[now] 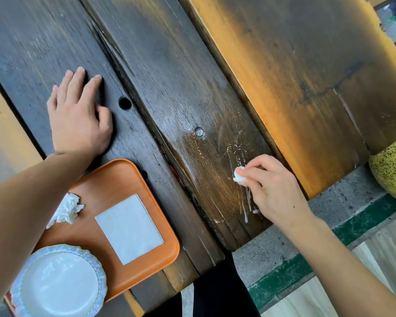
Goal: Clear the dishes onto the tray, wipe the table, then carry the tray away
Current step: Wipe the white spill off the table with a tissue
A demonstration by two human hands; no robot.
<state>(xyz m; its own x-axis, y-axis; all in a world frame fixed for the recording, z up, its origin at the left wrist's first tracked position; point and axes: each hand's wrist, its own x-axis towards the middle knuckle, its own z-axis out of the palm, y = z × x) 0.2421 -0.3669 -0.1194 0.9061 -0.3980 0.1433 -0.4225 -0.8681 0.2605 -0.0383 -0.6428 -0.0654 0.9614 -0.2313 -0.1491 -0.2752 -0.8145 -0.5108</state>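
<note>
My right hand (270, 186) pinches a small white wad (238, 176) against the wet counter (192, 92); my left hand (78, 117) lies spread flat beside the orange tray (169, 248), which holds the plate (60, 282) and napkins (128, 227).

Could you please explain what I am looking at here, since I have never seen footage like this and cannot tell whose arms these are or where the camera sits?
There is no machine here: a person wears a wide-angle camera on the head, looking down at their own two bare arms. This single picture is that view.

The left hand rests flat on a dark wooden table, fingers straight. The right hand pinches a small white wad of tissue against the wood, with pale wet streaks around it, so it appears to be wiping.

Near the table's edge sits an orange tray. On it lie a white plate with a frilled rim, a flat square napkin and a crumpled tissue.
</note>
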